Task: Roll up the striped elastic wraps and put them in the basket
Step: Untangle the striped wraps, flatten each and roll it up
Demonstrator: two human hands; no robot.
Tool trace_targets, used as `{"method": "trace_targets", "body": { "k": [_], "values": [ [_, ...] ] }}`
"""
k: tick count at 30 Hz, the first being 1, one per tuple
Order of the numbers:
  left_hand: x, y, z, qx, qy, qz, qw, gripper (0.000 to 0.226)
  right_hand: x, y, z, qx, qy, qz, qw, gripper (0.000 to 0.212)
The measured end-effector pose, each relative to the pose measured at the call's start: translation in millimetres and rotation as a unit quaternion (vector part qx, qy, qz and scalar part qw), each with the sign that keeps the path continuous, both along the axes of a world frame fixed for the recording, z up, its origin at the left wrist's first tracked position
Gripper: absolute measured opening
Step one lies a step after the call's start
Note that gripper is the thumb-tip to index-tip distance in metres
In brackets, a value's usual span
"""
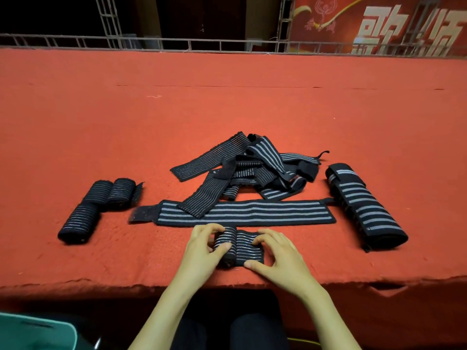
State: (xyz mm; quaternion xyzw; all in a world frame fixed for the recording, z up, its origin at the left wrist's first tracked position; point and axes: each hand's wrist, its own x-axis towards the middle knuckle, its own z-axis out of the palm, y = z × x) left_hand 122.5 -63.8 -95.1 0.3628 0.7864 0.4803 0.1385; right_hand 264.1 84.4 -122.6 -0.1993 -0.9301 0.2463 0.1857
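Half-rolled wrap (pixel 242 248) at the near counter (pixel 75 269) edge: roll clasped in the curled left hand (pixel 199 248), flat tail just right of that grip pinched across its width by the right hand (pixel 278 256). Tail is best kept taut and edges aligned, so a tight roll is formed.

Partly rolled wrap (pixel 237 247) at the table's (pixel 227 97) near edge, between left hand (pixel 204 245) and right hand (pixel 275 251); long flat wrap (pixel 252 213) just behind, loose pile (pixel 252 168) behind that, rolled wraps (pixel 101 193) left, large roll (pixel 364 208) right.
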Motion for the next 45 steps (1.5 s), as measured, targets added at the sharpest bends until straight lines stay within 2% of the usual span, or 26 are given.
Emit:
{"method": "trace_targets", "body": {
  "k": [3,9,14,20,23,26,28,30,33,37,40,42,43,45],
  "values": [
    [2.3,5.0,-6.2,-0.032,-0.062,0.034,0.997,0.037,0.0,0.9,-2.0,-0.010,0.008,-0.006,1.000,0.055],
    [8.9,14.7,-3.6,-0.073,-0.022,0.061,0.995,0.037,-0.6,1.8,-2.9,-0.024,0.007,-0.014,1.000,0.051],
    [4.9,12.2,0.8,-0.064,-0.049,0.062,0.995,0.036,-2.6,1.4,-4.0,0.003,-0.002,-0.013,1.000,0.047],
    [-7.2,7.5,6.8,-0.081,0.059,0.124,0.987,0.037,-38.0,-14.7,3.4,0.003,-0.047,0.031,0.998,0.059],
    [-6.5,8.0,5.4,-0.073,0.148,0.127,0.978,0.040,-50.7,-14.4,2.1,-0.032,-0.038,0.044,0.998,0.051],
    [-5.2,11.4,-1.8,-0.059,0.178,0.096,0.978,0.039,-49.6,-9.3,-0.9,-0.075,-0.013,0.046,0.996,0.040],
    [-6.3,11.5,-0.9,-0.023,0.148,0.081,0.985,0.031,-47.3,-7.7,-2.6,-0.103,0.015,0.041,0.994,0.031],
    [-6.5,9.9,5.8,0.020,0.077,0.046,0.996,0.009,-46.1,-7.6,-3.1,-0.161,0.064,0.012,0.985,0.027],
    [-7.3,8.5,8.2,0.019,0.032,-0.017,0.999,0.022,-46.1,-11.4,1.7,-0.228,0.087,-0.045,0.969,0.024],
    [-13.1,12.0,-1.6,0.040,-0.093,0.015,0.995,0.033,-46.4,-17.2,2.1,-0.191,0.080,-0.079,0.975,0.035],
    [-13.2,13.3,-3.7,0.030,-0.153,-0.038,0.987,0.038,-43.6,-14.3,2.2,-0.219,0.096,-0.057,0.969,0.042],
    [-8.4,11.4,-0.7,0.068,-0.153,-0.061,0.984,0.051,-38.8,-14.4,4.8,-0.260,0.139,-0.016,0.955,0.048],
    [-5.4,9.5,0.9,0.089,-0.119,-0.070,0.986,0.057,-35.7,-15.5,5.8,-0.276,0.170,0.002,0.946,0.055],
    [-1.8,6.3,1.0,0.109,0.001,-0.078,0.991,0.061,-31.5,-18.5,6.3,-0.253,0.216,0.025,0.943,0.064]
  ]
}}
